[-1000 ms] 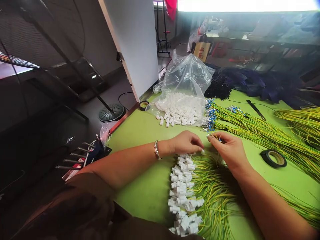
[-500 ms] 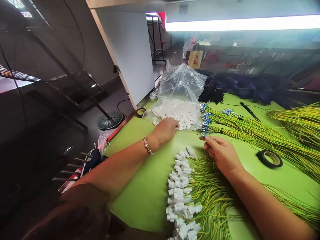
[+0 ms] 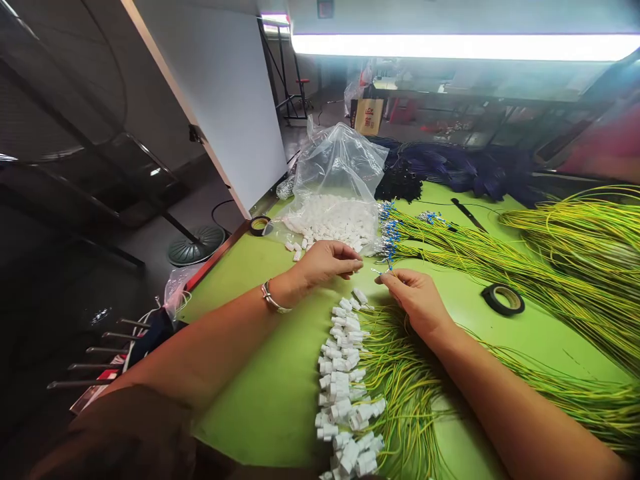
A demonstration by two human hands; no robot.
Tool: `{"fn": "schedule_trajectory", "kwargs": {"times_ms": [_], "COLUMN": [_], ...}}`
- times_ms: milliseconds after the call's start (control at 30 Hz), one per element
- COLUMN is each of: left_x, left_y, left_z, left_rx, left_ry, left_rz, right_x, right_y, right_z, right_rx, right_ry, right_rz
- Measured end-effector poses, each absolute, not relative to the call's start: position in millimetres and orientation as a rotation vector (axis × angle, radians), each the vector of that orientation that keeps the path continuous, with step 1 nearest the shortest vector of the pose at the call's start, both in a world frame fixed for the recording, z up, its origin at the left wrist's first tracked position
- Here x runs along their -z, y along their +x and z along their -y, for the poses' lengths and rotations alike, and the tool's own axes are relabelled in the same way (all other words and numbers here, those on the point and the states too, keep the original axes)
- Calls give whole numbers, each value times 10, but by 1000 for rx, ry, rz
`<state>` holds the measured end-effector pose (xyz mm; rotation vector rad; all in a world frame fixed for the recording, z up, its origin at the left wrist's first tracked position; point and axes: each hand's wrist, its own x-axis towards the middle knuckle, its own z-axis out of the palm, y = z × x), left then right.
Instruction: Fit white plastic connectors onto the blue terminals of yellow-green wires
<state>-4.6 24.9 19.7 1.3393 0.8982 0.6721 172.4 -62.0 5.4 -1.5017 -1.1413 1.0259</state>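
Over the bench (image 3: 245, 400), your right hand (image 3: 419, 300) pinches a metal-tipped wire (image 3: 383, 271); your left hand (image 3: 320, 262) keeps its fingers (image 3: 346, 251) nearly together, contents unclear. White connectors (image 3: 339, 385) lie nearer you.

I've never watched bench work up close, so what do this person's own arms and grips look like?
The left arm and right arm have bare forearms, with a slim, silvery bracelet on the left one only. What looks like a dark sleeve covers the upper part of the left one. No glove shows on the left grip or the right grip.
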Motion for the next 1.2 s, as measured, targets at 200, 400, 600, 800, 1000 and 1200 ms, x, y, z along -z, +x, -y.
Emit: {"fn": "schedule_trajectory", "kwargs": {"times_ms": [200, 400, 600, 800, 1000, 1200], "left_x": [-90, -96, -60, -49, -82, -79], "left_y": [-10, 9, 6, 8, 11, 3], "left_z": [-190, -137, -128, -135, -118, -110], "left_rx": [-638, -597, -623, -639, -659, -642], "left_ry": [841, 832, 822, 822, 815, 879], "left_rz": [-808, -695, -631, -611, -631, -590], "right_x": [-45, -82, -79, -48, -45, -70], "right_y": [1731, 1731, 1744, 1766, 1757, 1750], "right_z": [649, 655, 640, 632, 641, 669], "right_rx": [-1026, -1159, -1295, -1413, -1450, -1425], "right_ry": [-1501, -1483, -1460, -1412, -1361, -1359], "right_rz": [1166, 1208, 1143, 1125, 1105, 1107]}}
